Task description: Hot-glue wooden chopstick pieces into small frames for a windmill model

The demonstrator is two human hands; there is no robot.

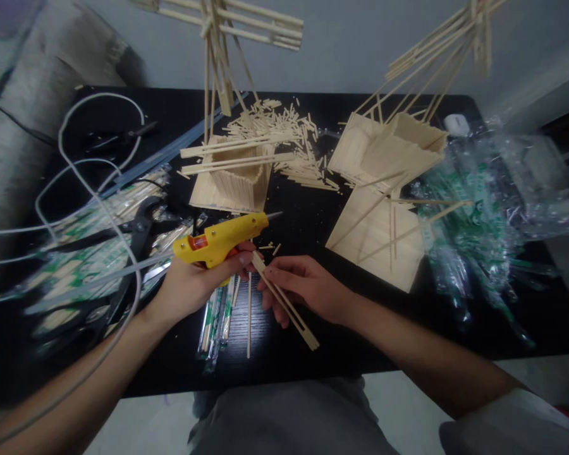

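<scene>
My left hand (208, 281) is closed around a yellow hot glue gun (220, 239), whose metal nozzle points right. Its thumb and fingertips also reach the upper end of a narrow frame of wooden sticks (291, 308). Closed on the middle of that frame is my right hand (298, 287), with the lower end slanting down toward the table's front edge. Beneath the hands lie a loose stick (249, 316) and several chopsticks in clear and green wrappers (215, 322).
A stick-built box structure (232, 170) stands behind the glue gun; a similar one (398, 145) is at right with a flat stick panel (379, 237). Cut stick pieces (303, 145) are heaped between them. Left are large cutters (142, 227) and a white cable (135, 272); right, crumpled wrappers (474, 221).
</scene>
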